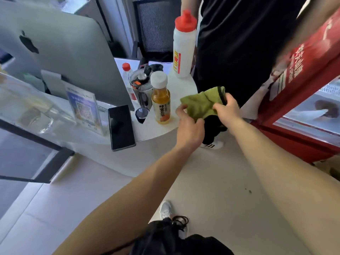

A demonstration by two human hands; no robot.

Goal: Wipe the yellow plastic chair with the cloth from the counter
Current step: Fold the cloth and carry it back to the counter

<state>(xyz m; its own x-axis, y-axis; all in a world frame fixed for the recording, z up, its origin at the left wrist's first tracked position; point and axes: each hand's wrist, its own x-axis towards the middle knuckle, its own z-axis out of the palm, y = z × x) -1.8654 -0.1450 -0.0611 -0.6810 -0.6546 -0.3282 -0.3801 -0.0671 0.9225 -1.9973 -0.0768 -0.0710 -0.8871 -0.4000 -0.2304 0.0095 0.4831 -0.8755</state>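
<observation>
Green cloth (200, 105): over the counter (176, 85) edge, just beside the juice bottle (161, 100). Risk: your left wrist may tip the bottle as you pull away, and a loose corner may slip. Left grip (189, 124): pinching the cloth's lower edge. Right grip (227, 107): clenched on its upper fold. Yellow chair: not in view.

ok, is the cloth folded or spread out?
Bunched, not spread: the cloth is creased and doubled over, pinched by the left hand and right hand at the counter edge.
</observation>
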